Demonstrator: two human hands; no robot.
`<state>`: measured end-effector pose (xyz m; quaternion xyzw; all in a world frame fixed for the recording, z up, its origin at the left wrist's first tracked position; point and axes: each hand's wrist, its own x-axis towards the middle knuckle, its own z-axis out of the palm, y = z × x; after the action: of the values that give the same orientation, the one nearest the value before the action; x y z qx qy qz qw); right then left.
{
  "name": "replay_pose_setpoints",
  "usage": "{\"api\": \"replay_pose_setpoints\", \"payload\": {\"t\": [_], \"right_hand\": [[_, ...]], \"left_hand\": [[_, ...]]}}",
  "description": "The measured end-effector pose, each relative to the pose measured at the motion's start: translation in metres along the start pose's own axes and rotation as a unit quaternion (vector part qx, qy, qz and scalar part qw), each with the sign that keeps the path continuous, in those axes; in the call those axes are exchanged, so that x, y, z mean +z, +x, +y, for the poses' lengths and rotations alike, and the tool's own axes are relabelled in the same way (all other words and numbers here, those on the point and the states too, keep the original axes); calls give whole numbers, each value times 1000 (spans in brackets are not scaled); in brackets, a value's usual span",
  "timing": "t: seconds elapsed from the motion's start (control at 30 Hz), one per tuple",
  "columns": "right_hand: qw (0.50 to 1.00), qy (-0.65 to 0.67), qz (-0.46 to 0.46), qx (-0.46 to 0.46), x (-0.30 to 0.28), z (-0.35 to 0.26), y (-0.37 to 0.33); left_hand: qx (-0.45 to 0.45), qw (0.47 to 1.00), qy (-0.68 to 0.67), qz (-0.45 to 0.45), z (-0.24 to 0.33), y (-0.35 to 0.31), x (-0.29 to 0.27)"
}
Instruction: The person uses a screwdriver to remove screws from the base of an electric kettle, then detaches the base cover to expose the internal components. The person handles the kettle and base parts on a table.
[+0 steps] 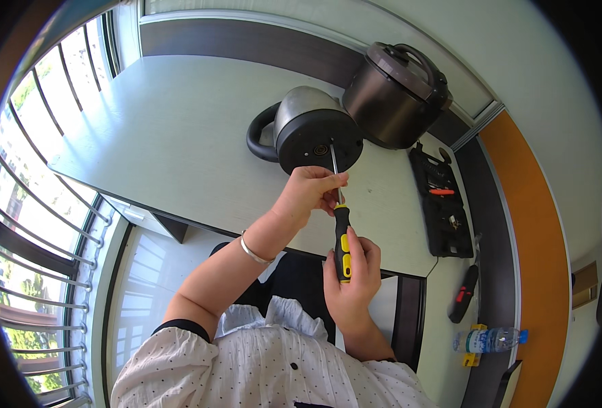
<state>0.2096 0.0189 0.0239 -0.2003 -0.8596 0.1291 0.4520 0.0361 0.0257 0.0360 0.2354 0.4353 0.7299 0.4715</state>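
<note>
An electric kettle (311, 126) lies on its side on the pale table (172, 136), its black base facing me and its black handle to the left. A screwdriver (342, 248) with a black and yellow grip points its metal shaft at the kettle's base. My right hand (350, 282) is wrapped around the grip. My left hand (308, 192) pinches the shaft just below the kettle, a silver bangle on its wrist.
A dark pressure cooker (396, 92) stands behind the kettle on the right. An open black tool case (444, 204) lies at the table's right end. On the floor lie a black tool (464, 292) and a plastic water bottle (491, 338). Barred windows run along the left.
</note>
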Motion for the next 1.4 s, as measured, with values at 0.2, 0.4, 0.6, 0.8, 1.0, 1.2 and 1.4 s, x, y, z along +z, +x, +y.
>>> {"api": "replay_pose_setpoints", "payload": {"t": [0.2,0.4,0.6,0.8,1.0,1.2,1.4], "right_hand": [[1000,24,15,3,-2,4,-5],[999,38,16,7,-2,6,-3],[998,55,10,15,-1,8,-3],[998,62,9,14,-1,8,-1],[997,70,16,11,-2,8,0],[997,75,11,25,-1,9,-1],[918,305,-34,250,-4,7,-2]], "left_hand": [[-4,1000,10,-2,-6,-2,4],[0,1000,17,0,-3,-1,6],[0,1000,16,5,-3,-1,5],[2,1000,19,5,-2,0,5],[1,1000,20,6,0,0,7],[2,1000,26,8,-1,2,6],[5,1000,7,6,-6,5,6]]}}
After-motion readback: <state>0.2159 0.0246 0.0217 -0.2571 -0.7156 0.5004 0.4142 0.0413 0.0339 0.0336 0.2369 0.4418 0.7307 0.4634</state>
